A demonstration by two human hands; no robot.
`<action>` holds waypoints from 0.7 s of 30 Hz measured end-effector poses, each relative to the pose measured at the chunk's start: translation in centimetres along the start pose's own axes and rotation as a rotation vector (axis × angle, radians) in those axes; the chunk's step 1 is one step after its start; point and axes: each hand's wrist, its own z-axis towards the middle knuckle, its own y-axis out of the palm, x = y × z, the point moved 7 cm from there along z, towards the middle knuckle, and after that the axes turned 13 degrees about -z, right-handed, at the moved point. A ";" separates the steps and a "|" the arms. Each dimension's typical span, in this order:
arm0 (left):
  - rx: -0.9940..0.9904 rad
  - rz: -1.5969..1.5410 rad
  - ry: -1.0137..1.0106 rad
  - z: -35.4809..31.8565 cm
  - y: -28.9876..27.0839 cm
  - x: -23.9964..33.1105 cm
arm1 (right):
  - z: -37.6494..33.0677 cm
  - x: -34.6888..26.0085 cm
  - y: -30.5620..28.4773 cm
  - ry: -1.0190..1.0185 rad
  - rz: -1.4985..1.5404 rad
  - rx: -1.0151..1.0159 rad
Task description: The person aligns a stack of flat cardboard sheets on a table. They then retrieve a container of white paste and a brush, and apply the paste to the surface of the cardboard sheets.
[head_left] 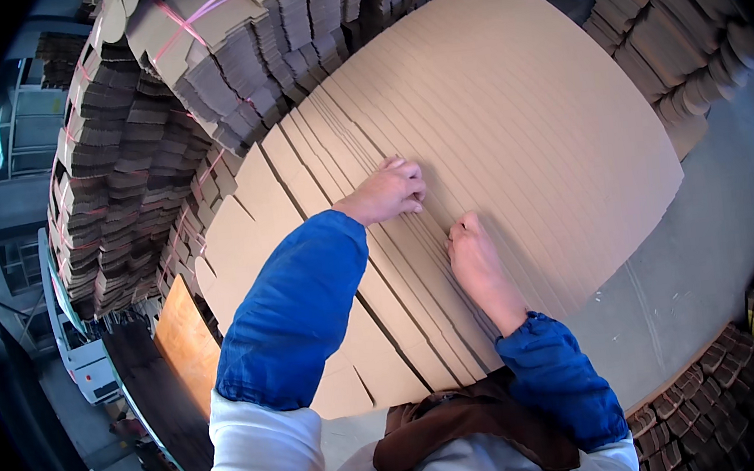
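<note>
Step in hand looks like sorting or counting off sheets from the fanned cardboard stack (512, 132) lying flat in front of the person

Left hand (388, 192): fingers curled, tips pressed down onto the stepped sheet edges near the middle of the fan, looks like it's pinching or separating an edge – can't tell whether a sheet is actually lifted. Right hand (480, 266): flat, fingers together, palm down on the sheets just right of the left hand, holding nothing, steadying the pile. Both forearms in blue sleeve covers (298, 316)

My read of the next move: the left fingertips need to get cleanly under one edge or a set batch, while the right keeps weight on the rest so the fan doesn't slide. Edges are close-packed, so it's easy to grab the wrong count

The stack: plain brown corrugated blanks, unprinted, large, overlapped like shingles with the edges running diagonally, slotted flaps visible at the lower left end. It fills the middle of the view, resting over a grey floor (705, 249)

Around it: strapped bundles of folded cardboard (117, 170) piled at left and top, more at the right rim
</note>
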 end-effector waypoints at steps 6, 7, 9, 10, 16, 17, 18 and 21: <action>0.299 0.170 -0.121 -1.6 -0.4 0.2 | -0.8 0.5 -1.2 0.028 -0.094 0.184; 0.349 0.157 -0.165 -2.2 -0.3 -0.2 | -1.3 1.1 -1.8 0.037 -0.113 0.215; 0.420 0.111 -0.187 -2.8 -0.2 -0.8 | -2.7 3.7 -3.4 0.063 -0.153 0.278; 0.428 0.117 -0.182 -2.7 -0.2 -1.0 | -3.4 4.8 -4.0 0.093 -0.152 0.245; 0.430 0.113 -0.199 -2.3 -0.2 -1.4 | -8.8 8.7 -4.2 0.178 -0.190 0.101; 0.437 0.104 -0.212 -2.4 -0.1 -1.6 | -9.4 8.5 -3.9 0.179 -0.191 0.087; 0.438 0.102 -0.211 -2.4 0.1 -1.6 | -9.9 8.3 -3.6 0.179 -0.193 0.073; 0.435 0.104 -0.200 -2.9 0.3 -1.5 | -10.1 5.7 -3.1 0.069 -0.187 0.116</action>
